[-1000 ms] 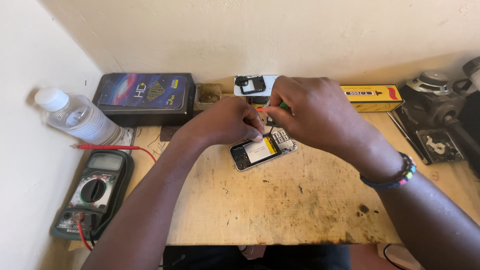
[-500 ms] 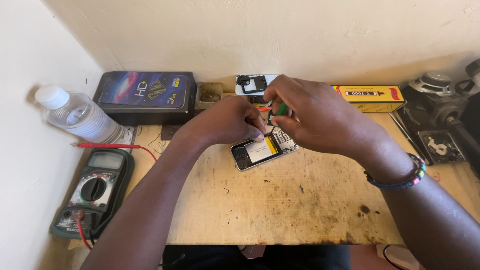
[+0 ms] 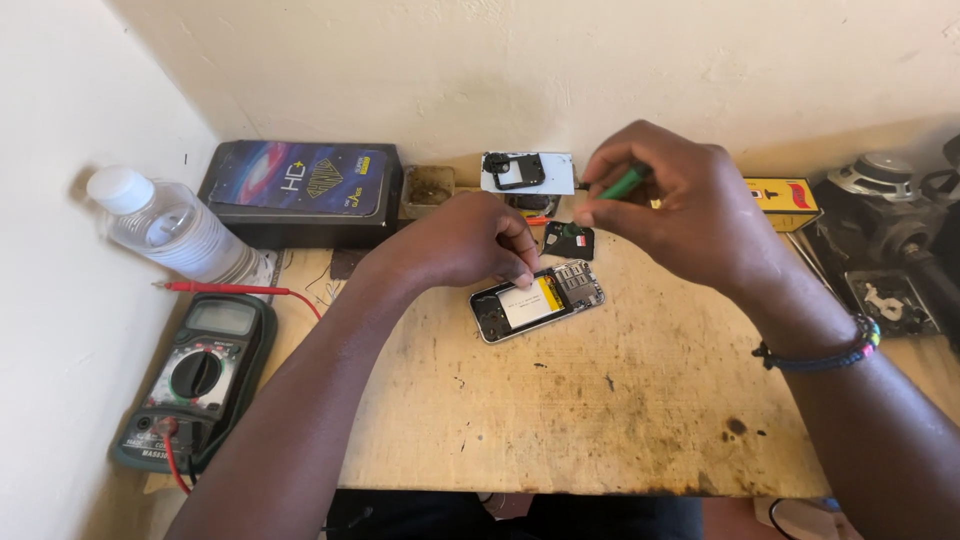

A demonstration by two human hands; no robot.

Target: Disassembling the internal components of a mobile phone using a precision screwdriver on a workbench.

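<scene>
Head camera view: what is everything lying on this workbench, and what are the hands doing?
Opened small phone with yellow battery: one, silver-edged, bench centre.
Green-handled tool: one, in the right hand.
Small black loose part: one, behind the phone.
White plate with black frame: one, by the wall.
Dark printed box: one, back left.
Clear plastic bottle: one, white cap, far left.
Dark green multimeter: one, front left.
Red probe: one, above the meter.
Yellow box: one, back right.
Worn wooden bench: one, tan.
Left hand: fingertips on the phone.
Right hand: raised, beaded bracelet.
</scene>
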